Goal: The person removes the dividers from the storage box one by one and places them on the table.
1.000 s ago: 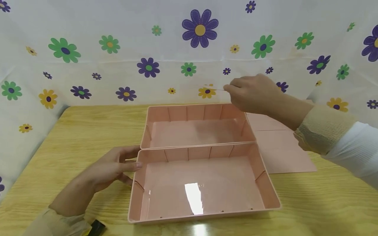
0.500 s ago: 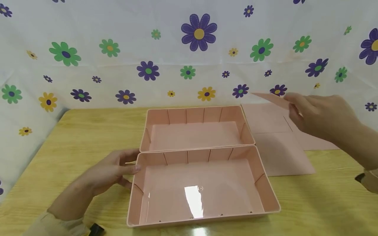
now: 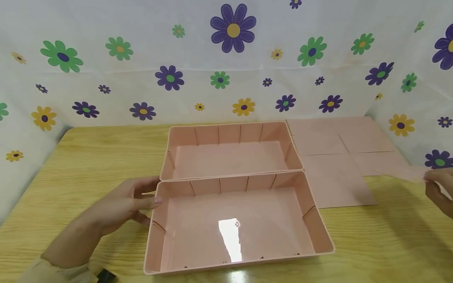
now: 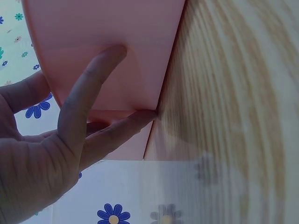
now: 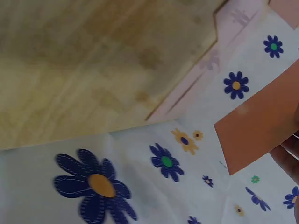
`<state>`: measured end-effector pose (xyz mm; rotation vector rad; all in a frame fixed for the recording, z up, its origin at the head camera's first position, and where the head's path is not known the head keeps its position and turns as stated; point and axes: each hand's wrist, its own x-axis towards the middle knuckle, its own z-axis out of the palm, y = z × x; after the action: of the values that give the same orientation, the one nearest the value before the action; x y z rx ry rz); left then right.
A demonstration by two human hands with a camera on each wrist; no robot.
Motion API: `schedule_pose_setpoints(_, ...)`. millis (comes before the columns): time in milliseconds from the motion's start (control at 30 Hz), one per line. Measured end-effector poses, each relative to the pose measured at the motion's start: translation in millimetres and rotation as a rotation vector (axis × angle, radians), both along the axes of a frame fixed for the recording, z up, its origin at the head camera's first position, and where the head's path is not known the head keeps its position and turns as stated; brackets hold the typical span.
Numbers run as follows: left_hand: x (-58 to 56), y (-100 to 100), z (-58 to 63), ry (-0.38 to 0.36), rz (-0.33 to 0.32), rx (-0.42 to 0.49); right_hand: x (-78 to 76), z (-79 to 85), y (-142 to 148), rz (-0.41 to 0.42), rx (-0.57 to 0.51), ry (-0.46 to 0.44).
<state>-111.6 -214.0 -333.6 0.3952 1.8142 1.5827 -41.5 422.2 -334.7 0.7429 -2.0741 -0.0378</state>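
Two shallow pink plastic trays stand one behind the other on the table: the front tray and the rear tray. My left hand rests against the left side where they meet, its thumb and fingers extended. In the left wrist view, the fingers of that hand touch the outer pink wall. My right hand, partly cut off at the right edge, pinches a thin pink panel. The right wrist view shows this panel held off the table, with fingertips at its edge.
Several flat pink panels lie edge to edge right of the trays. A white cloth with flowers hangs behind the wooden table. A small black object shows by the left sleeve.
My right hand has moved from above the rear tray to the far right and lower, carrying the thin panel. The left hand stays at the trays' side. The head view has shifted slightly.
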Motion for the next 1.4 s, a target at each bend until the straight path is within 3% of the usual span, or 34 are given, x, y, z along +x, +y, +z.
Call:
schedule_pose_setpoints(67,0.3,-1.2,0.8,-0.006,-0.001,-0.001,4.7,-16.7,4.7,0.035,-0.021,0.008)
schedule_pose_setpoints(100,0.6,-1.6,1.1,-0.012,0.004,-0.004,4.1,-24.8,6.0,0.088,-0.103,0.024)
schedule_pose_setpoints(233,1.6,-3.2,0.0,-0.023,0.008,-0.002,9.8,-39.1,5.2,0.119,-0.119,0.013)
schedule_pose_setpoints(300,1.7,-3.8,-0.8,-0.018,0.007,-0.003,12.9,-41.4,5.8,0.096,-0.081,-0.033)
schedule_pose_setpoints(533,0.3,-4.1,-2.9,-0.006,-0.004,0.018,34.0,-46.1,12.6,-0.15,0.148,-0.548)
schedule_pose_setpoints(633,-0.1,-3.1,-3.3,-0.007,-0.009,0.024,35.0,-51.9,17.9,-0.173,0.185,-0.649)
schedule_pose_setpoints(900,0.5,-3.5,-2.6,0.005,0.001,0.011,26.0,-57.1,18.7,-0.114,0.127,-0.573)
schedule_pose_setpoints(1400,-1.0,-1.4,0.3,-0.004,-0.01,0.023,23.6,-51.7,6.5,-0.166,0.11,-0.608)
